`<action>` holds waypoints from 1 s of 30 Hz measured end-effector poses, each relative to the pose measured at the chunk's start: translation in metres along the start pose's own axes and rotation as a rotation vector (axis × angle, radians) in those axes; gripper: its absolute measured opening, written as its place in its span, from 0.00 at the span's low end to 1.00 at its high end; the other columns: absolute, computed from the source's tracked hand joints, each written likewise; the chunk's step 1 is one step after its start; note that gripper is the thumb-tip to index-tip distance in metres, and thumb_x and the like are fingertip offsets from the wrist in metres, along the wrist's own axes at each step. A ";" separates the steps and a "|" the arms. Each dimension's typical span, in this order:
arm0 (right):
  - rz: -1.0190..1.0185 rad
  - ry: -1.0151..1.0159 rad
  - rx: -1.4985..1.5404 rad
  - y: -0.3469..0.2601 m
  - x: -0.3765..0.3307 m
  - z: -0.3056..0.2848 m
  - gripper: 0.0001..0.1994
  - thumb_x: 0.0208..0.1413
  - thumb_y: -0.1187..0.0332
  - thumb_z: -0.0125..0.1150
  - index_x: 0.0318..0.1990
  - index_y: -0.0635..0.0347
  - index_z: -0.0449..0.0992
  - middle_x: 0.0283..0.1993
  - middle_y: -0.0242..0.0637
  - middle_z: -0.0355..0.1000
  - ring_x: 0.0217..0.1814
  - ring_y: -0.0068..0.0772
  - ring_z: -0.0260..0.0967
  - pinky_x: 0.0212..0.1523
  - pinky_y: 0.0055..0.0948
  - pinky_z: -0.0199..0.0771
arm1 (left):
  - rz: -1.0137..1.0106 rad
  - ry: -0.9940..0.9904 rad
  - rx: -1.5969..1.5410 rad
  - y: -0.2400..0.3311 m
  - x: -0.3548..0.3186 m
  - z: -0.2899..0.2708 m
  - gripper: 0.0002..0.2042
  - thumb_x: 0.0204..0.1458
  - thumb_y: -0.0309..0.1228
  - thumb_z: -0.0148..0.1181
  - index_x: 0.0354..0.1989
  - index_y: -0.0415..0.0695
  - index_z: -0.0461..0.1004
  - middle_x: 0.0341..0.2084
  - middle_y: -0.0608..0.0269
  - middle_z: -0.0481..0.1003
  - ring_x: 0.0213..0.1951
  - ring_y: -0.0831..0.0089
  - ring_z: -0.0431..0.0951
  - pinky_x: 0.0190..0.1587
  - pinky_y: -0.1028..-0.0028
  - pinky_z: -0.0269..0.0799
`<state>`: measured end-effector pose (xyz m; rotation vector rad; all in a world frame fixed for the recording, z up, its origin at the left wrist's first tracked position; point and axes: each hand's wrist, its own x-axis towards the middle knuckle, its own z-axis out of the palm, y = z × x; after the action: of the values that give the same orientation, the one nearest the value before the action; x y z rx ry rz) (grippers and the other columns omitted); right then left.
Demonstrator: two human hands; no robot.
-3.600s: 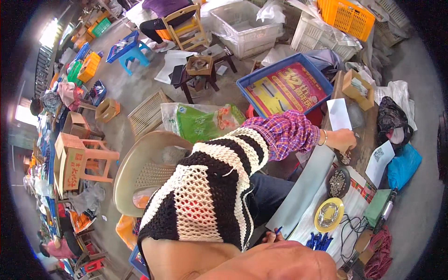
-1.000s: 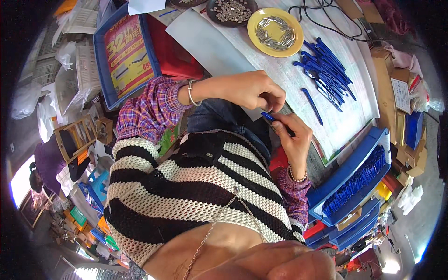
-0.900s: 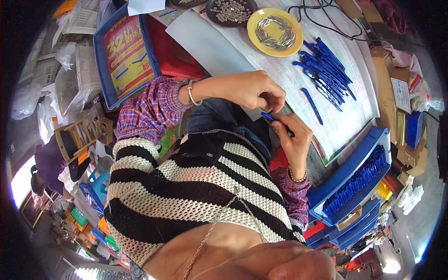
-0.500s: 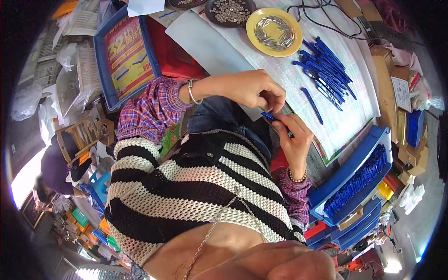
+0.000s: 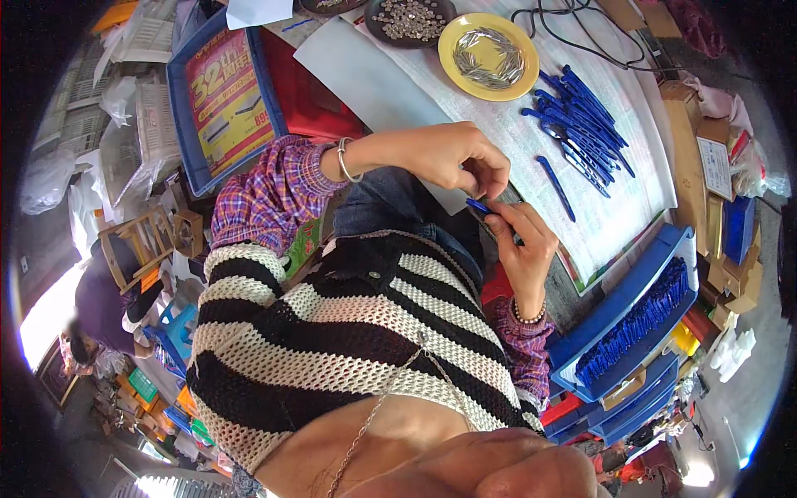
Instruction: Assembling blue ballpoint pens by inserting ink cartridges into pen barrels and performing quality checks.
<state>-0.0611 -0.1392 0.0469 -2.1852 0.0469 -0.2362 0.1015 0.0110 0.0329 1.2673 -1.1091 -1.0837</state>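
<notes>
So the right hand [image 5: 523, 241] (beaded bracelet on that wrist) has a small blue plastic piece [image 5: 477, 207] pinched between thumb and finger, basically closed right down on it, just off the near edge of the bench [image 5: 569, 303] and above the lap. The left hand [image 5: 465, 162], with a bangle on its wrist, is right at the far end of that piece, fingers curled in with the tips drawn together. Can't tell if it's gripping the piece, or something tiny, or just touching.

Farther out on the white sheet [image 5: 618, 236] there's a yellow plate [image 5: 490, 93] of thin silvery pins, and a dark round dish [image 5: 403, 41] of little metal bits just left of it. A heap of long blue parts [image 5: 581, 129] sits off to the right, with a single blue part [image 5: 554, 188] lying nearer the hands. On the near right, a blue tray [image 5: 610, 309] is packed with more blue stuff. Far left is a blue crate [image 5: 178, 108] with a red and yellow printed sheet in it.
</notes>
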 end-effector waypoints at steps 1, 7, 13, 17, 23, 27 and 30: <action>-0.004 0.003 0.000 0.000 0.000 0.000 0.08 0.45 0.77 0.66 0.35 0.63 0.79 0.27 0.40 0.71 0.23 0.35 0.69 0.25 0.27 0.68 | 0.002 -0.003 0.007 0.000 0.000 0.000 0.07 0.42 0.17 0.55 0.31 0.36 0.73 0.25 0.61 0.77 0.30 0.74 0.78 0.36 0.74 0.73; -0.032 0.019 -0.023 0.003 -0.001 0.002 0.07 0.45 0.76 0.66 0.34 0.63 0.78 0.27 0.41 0.70 0.22 0.38 0.68 0.24 0.29 0.67 | 0.010 -0.015 0.034 -0.001 0.002 0.000 0.06 0.42 0.17 0.56 0.31 0.36 0.74 0.26 0.62 0.78 0.30 0.75 0.78 0.37 0.74 0.73; -0.111 0.095 -0.289 0.008 -0.003 0.002 0.10 0.42 0.81 0.65 0.36 0.64 0.78 0.30 0.41 0.74 0.30 0.39 0.73 0.31 0.29 0.72 | 0.016 0.128 0.312 0.011 0.001 0.012 0.07 0.43 0.18 0.55 0.32 0.38 0.75 0.29 0.56 0.78 0.32 0.62 0.79 0.37 0.70 0.73; -0.170 0.181 -0.368 0.015 0.000 0.000 0.12 0.40 0.82 0.65 0.37 0.64 0.78 0.31 0.41 0.74 0.31 0.40 0.73 0.31 0.31 0.72 | 0.208 0.324 0.648 0.003 -0.003 0.032 0.10 0.43 0.20 0.55 0.36 0.39 0.74 0.33 0.57 0.77 0.37 0.57 0.76 0.39 0.65 0.73; -0.269 0.218 -0.427 0.020 0.000 -0.001 0.12 0.40 0.82 0.65 0.36 0.64 0.78 0.32 0.40 0.75 0.31 0.38 0.73 0.31 0.31 0.72 | 0.265 0.381 0.626 0.004 -0.004 0.035 0.12 0.41 0.19 0.56 0.37 0.38 0.74 0.31 0.56 0.76 0.36 0.57 0.76 0.38 0.66 0.73; -0.291 0.227 -0.438 0.019 0.002 -0.001 0.12 0.39 0.82 0.65 0.36 0.64 0.79 0.31 0.40 0.75 0.31 0.38 0.72 0.31 0.31 0.72 | 0.269 0.394 0.654 0.005 -0.006 0.035 0.11 0.42 0.19 0.56 0.37 0.39 0.74 0.32 0.56 0.77 0.37 0.58 0.76 0.39 0.66 0.73; -0.319 0.257 -0.439 0.019 0.006 0.000 0.12 0.39 0.81 0.64 0.35 0.63 0.79 0.30 0.39 0.74 0.28 0.35 0.71 0.29 0.30 0.70 | 0.227 0.432 0.661 0.004 -0.007 0.035 0.10 0.45 0.20 0.57 0.38 0.39 0.74 0.33 0.56 0.77 0.37 0.58 0.77 0.40 0.67 0.73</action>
<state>-0.0538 -0.1507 0.0322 -2.5793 -0.1183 -0.7475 0.0663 0.0124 0.0364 1.7291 -1.2722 -0.2362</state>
